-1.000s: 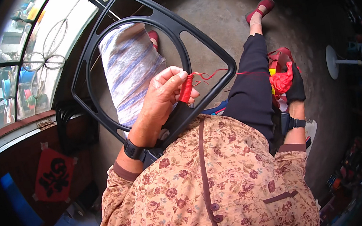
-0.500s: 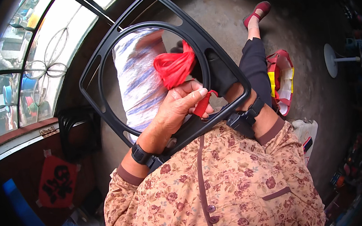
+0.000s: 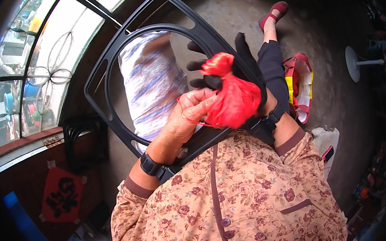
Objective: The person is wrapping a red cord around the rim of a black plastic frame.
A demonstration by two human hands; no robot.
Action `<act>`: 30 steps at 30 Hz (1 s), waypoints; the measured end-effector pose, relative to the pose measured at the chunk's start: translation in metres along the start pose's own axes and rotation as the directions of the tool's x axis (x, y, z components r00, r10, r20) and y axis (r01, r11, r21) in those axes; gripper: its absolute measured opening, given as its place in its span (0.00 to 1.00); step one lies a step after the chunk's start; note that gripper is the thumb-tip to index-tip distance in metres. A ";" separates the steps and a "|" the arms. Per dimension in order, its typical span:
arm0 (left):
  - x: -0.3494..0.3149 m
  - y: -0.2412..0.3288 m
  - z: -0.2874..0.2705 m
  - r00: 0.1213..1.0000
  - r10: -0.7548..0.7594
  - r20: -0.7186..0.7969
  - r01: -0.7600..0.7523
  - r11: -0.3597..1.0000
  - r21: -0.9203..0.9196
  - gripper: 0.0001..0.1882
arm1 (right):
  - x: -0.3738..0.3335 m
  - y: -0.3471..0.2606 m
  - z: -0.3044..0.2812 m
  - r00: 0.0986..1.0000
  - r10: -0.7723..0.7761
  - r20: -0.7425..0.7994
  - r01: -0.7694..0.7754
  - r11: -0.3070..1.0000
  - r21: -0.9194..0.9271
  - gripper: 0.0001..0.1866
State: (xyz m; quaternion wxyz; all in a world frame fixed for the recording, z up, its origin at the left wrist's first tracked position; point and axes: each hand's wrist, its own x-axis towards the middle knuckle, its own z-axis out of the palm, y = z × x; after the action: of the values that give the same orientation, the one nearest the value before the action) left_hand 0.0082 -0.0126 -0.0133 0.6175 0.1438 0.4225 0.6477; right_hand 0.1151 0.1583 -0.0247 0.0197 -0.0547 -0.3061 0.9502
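Note:
A black plastic frame (image 3: 95, 97) with a large round opening rests tilted across my lap. In front of its near right side hangs a bundle of thin red cord (image 3: 236, 100), gathered tightly near its top. My bare left hand (image 3: 188, 112) is closed in a pinch at the bundle's left edge, with a red strand looping over its fingers. My right hand (image 3: 207, 65), in a black glove, is behind the bundle with its fingers spread and stretched out. The bundle covers its palm, so contact there is hidden. The red wrapping on the frame is hidden too.
White cloth with blue stripes (image 3: 149, 87) covers my left leg. A red and yellow bag (image 3: 300, 87) stands on the floor to the right, near a white round-headed stand (image 3: 352, 65). More black frames (image 3: 83, 140) lean below the window (image 3: 43, 64) at left.
The red bundle has swung right and down, in front of the frame's near side. My right hand's gloved fingers have spread apart. My left hand stays about where it was, a strand now looped over it.

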 end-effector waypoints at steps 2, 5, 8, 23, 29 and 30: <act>-0.002 0.006 0.007 0.998 -0.050 -0.031 0.051 0.998 0.041 0.13 | 0.007 -0.013 0.008 0.993 0.063 0.096 -0.074 0.990 0.117 0.24; -0.004 0.011 0.018 0.984 -0.070 -0.163 0.092 0.988 0.126 0.10 | 0.012 -0.034 0.015 0.983 0.127 0.135 -0.135 0.989 0.057 0.25; 0.000 0.008 0.010 0.992 -0.039 -0.121 0.049 0.996 0.076 0.07 | 0.005 -0.043 0.018 0.993 0.117 -0.033 -0.121 0.957 -0.262 0.26; 0.004 0.005 0.006 0.987 -0.033 -0.155 0.052 0.992 0.119 0.10 | -0.022 -0.025 -0.015 0.854 -0.204 -0.480 0.072 0.958 -0.279 0.16; 0.002 0.007 0.012 0.987 -0.027 -0.160 0.045 0.993 0.108 0.12 | -0.063 -0.041 -0.049 0.664 -0.485 -0.569 0.221 0.854 -0.470 0.16; 0.002 0.009 0.010 0.987 -0.034 -0.159 0.052 0.992 0.114 0.11 | -0.070 -0.042 -0.049 0.600 -0.453 -0.660 0.268 0.891 -0.368 0.15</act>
State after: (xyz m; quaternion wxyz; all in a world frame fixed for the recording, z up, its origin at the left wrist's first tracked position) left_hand 0.0085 -0.0057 -0.0013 0.5866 0.1193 0.5103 0.6175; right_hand 0.1906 0.2160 -0.0329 0.3261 -0.3674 -0.3850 0.7813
